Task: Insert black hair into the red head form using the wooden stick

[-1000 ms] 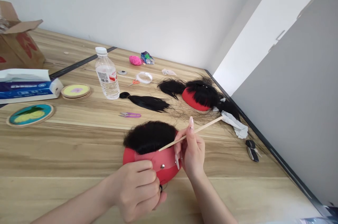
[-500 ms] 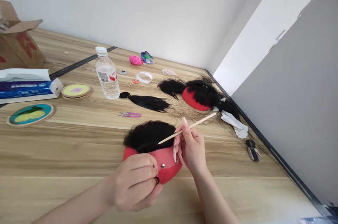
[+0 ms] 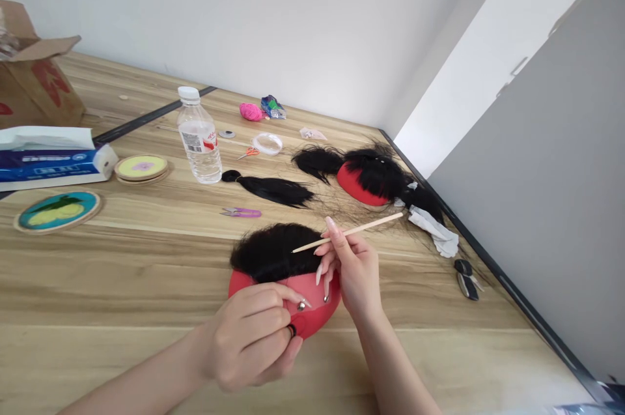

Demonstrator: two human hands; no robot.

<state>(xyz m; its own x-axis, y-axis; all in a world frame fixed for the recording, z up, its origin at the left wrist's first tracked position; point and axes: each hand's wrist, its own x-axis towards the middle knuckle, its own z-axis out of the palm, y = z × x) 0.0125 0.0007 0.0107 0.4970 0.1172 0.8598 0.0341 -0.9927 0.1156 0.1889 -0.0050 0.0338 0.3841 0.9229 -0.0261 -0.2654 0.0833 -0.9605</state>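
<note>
A red dome-shaped wig block [image 3: 312, 327] stands in front of me, with a strip of sheer netting and a patch of short black hair [image 3: 278, 249] over it. Two silver pins show on its near side. My left hand [image 3: 254, 333] rests at its lower left, pinching a small dark loop [image 3: 291, 330] that looks like folded black hair; its index finger stretches out to one pin. Between thumb and fingers, my right hand [image 3: 359, 268] holds a slim wooden-handled hook needle [image 3: 374, 224], its fine tip over the hair patch. Other right-hand fingers touch the block near the second pin.
Purple thread snips [image 3: 243, 212] and a tied black hair bundle [image 3: 273, 190] lie beyond the block. A second red wig block [image 3: 359, 184] with hair sits further right. Leftward stand a water bottle [image 3: 199, 141], embroidery hoops [image 3: 58, 210], a tissue pack [image 3: 53, 164] and a cardboard box [image 3: 41, 86].
My right hand has raised the needle tip slightly, away from the hair's front edge. My left index finger has straightened out onto the pin. The block has barely shifted.
</note>
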